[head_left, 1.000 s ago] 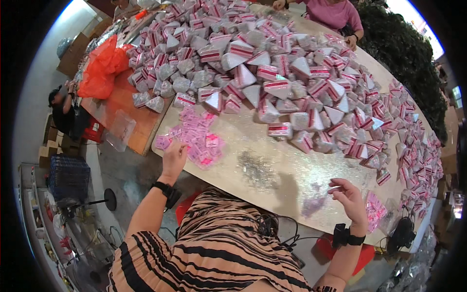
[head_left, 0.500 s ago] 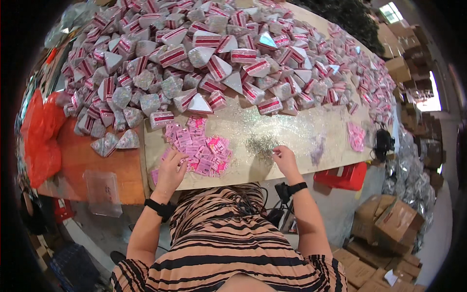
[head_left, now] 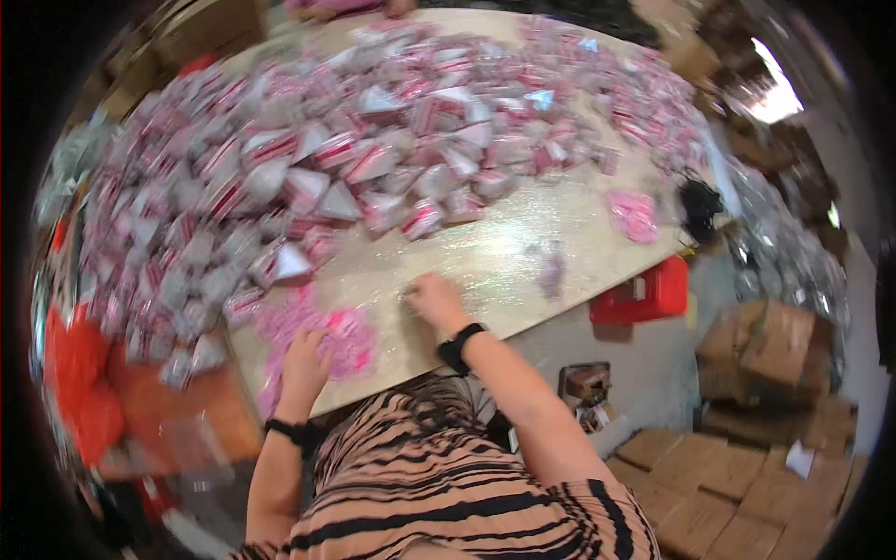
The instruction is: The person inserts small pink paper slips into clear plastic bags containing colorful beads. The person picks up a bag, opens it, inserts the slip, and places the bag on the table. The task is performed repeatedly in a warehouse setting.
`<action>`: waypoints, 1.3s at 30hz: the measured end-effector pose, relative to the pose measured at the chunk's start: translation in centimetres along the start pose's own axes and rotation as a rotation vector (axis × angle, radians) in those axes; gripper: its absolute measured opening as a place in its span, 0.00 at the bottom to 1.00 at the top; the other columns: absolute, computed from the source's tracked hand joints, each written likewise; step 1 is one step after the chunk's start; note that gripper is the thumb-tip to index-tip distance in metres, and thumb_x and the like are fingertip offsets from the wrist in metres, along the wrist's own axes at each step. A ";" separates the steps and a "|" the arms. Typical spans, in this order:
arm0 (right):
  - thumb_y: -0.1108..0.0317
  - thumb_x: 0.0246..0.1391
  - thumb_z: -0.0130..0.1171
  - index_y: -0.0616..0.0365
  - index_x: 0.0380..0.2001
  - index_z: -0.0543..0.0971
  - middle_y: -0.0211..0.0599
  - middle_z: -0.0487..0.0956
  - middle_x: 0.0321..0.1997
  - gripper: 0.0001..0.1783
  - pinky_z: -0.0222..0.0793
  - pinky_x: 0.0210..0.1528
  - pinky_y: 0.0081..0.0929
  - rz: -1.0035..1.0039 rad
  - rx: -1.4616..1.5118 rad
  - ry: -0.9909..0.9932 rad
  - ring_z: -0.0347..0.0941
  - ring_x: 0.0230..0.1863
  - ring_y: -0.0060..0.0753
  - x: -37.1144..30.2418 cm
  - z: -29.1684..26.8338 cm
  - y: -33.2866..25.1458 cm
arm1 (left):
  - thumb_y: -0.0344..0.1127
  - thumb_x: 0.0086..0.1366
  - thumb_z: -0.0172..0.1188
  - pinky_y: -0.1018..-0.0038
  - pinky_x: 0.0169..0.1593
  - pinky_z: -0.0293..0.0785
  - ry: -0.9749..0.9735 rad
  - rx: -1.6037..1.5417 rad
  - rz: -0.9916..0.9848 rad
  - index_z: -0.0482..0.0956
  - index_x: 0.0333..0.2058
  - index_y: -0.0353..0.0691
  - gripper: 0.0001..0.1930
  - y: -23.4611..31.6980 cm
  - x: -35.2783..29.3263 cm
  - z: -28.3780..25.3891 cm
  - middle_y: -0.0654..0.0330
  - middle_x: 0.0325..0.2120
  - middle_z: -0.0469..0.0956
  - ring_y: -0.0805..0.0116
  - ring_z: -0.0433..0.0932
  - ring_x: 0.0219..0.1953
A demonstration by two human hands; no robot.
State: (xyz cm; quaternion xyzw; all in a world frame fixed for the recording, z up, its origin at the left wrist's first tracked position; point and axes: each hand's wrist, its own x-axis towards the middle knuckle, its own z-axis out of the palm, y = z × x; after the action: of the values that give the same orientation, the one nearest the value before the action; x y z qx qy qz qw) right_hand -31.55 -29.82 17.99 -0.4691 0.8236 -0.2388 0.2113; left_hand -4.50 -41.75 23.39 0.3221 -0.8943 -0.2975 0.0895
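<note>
Head motion blurs the picture. My left hand (head_left: 306,362) rests at the near side of a heap of small pink printed cards (head_left: 350,341), fingers stretched and the thumb a little apart, with nothing seen in it. Farther right, over the pale tabletop (head_left: 485,271), my right hand (head_left: 436,301) has its fingers curled together. Whatever it may hold is too small and smeared to name. A dark, grainy patch shows by its fingertips. Beyond both hands lies a large heap of wedge-shaped, cake-slice-like pieces (head_left: 303,187) in pink, red and white, with a glittery look.
At far right on the table are a pink bundle (head_left: 633,217) and a black object (head_left: 700,207). A red bin (head_left: 644,291) sits below the edge. Orange-red plastic bags (head_left: 84,383) hang at left. Cardboard boxes (head_left: 765,350) stand at lower right. Another person's pink sleeve (head_left: 336,7) shows at the top.
The whole view has swung, so the table appears tilted and shifted left. My right hand has come closer to my left hand. My left hand stays at the pink cards.
</note>
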 end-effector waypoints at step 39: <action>0.67 0.51 0.63 0.61 0.35 0.84 0.31 0.79 0.26 0.10 0.66 0.20 0.20 0.343 0.868 0.439 0.70 0.19 0.20 -6.6 0.7 2.3 | 0.38 0.58 0.64 0.67 0.36 0.71 -0.074 -0.100 0.259 0.79 0.38 0.37 0.13 -1.7 0.8 0.1 0.53 0.32 0.73 0.59 0.74 0.28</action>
State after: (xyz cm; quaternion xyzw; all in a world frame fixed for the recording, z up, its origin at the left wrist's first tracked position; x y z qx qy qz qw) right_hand -29.62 -23.13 16.89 -0.1352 0.7388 -0.6131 0.2448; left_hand -4.31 -43.26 22.30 0.1881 -0.9151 -0.3394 0.1098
